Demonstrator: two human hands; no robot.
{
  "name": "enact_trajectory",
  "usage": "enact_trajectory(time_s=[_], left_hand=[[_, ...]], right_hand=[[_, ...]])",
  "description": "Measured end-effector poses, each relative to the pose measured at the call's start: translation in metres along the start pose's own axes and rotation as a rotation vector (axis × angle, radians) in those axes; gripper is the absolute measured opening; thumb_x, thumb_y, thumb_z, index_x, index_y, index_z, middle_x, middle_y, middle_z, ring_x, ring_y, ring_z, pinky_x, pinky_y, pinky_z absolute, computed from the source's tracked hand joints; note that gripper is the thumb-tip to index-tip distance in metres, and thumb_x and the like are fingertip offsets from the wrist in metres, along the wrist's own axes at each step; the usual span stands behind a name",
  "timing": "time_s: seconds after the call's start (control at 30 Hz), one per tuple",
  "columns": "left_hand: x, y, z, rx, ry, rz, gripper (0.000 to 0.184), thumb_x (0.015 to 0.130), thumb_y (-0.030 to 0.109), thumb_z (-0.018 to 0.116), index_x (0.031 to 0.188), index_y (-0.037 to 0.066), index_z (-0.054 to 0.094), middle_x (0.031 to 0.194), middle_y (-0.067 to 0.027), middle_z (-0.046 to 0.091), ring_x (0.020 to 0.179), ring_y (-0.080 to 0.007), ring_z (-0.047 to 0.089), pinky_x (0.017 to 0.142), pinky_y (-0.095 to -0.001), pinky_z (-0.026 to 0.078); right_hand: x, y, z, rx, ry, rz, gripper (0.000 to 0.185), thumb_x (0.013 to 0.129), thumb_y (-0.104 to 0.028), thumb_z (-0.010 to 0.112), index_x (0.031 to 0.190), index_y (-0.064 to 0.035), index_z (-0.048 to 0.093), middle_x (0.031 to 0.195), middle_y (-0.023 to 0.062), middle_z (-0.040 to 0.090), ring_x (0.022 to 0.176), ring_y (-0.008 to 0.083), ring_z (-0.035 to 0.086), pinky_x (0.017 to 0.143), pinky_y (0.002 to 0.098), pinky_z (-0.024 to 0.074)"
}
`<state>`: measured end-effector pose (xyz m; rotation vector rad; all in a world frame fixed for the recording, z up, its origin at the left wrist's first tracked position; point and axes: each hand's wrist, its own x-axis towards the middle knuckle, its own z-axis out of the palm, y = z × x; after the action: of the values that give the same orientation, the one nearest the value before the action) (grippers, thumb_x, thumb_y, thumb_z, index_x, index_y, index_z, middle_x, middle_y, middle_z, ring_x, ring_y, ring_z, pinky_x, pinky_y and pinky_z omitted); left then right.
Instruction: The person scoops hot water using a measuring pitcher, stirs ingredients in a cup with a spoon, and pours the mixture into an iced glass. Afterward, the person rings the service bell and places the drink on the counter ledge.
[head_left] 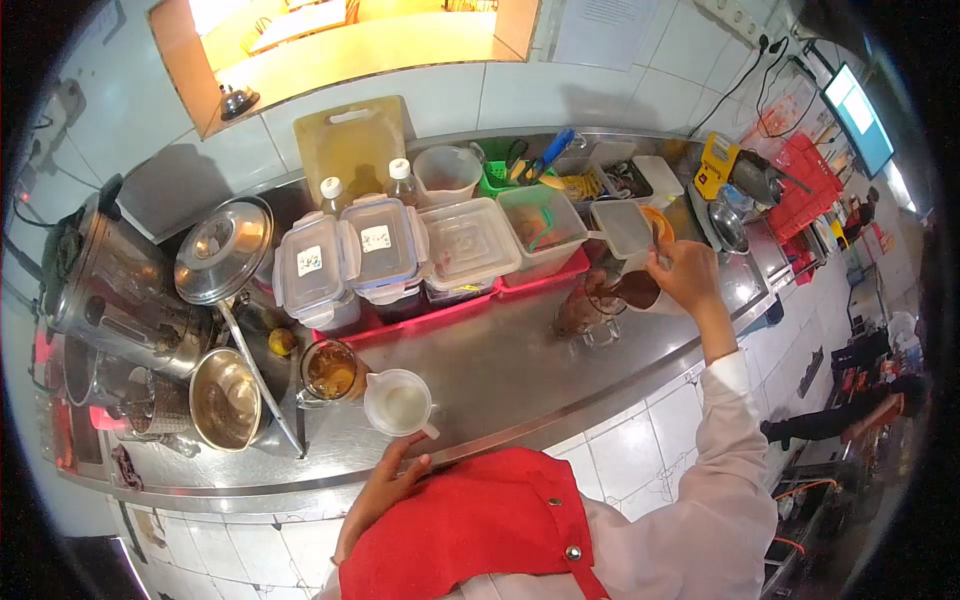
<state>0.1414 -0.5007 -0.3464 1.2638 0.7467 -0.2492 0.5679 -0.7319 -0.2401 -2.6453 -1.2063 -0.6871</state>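
My right hand (687, 277) grips a clear plastic jug (640, 290) of brown liquid, tilted to the left with its lip over a glass mug (580, 312). Brown drink shows inside the mug, which stands on the steel counter. My left hand (393, 482) lies at the counter's front edge, fingers extended and holding nothing. Just beyond those fingers is a white jug (400, 402) with pale liquid in it. Left of that jug stands another glass mug (332, 371) with an amber drink. Whether the right hand also holds something thin is unclear.
Lidded plastic boxes (470, 240) sit in a pink tray (410, 322) along the back. On the left are a steel bowl (226, 398), a long metal handle (262, 380) and a large steel container (130, 290). A yellow package (715, 165) stands at the right.
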Motion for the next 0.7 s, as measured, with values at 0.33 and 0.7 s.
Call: enact_trajectory(time_s=[0.33,0.7], left_hand=[[0.017,-0.02,0.009,0.171,0.015,0.442,0.05,0.095,0.03,0.057,0.136,0.007,0.043,0.142,-0.0118,0.041,0.133,-0.0238,0.036,0.109,-0.0364,0.026],[0.02,-0.032,0.01,-0.329,0.126,0.339,0.036,0.097,0.027,0.052,0.126,0.005,0.049,0.121,-0.0092,0.055,0.116,-0.0191,0.048,0.101,-0.0337,0.034]], right_hand=[[0.007,-0.007,-0.004,-0.009,-0.017,-0.109,0.016,0.076,-0.021,0.064,0.072,-0.006,0.066,0.063,0.0156,0.06,0.06,0.0325,0.061,0.056,0.0414,0.0472],[0.018,-0.02,-0.008,-0.097,-0.088,-0.287,0.016,0.075,-0.021,0.061,0.067,-0.0072,0.063,0.061,0.0128,0.06,0.06,0.0298,0.063,0.058,0.0409,0.0505]])
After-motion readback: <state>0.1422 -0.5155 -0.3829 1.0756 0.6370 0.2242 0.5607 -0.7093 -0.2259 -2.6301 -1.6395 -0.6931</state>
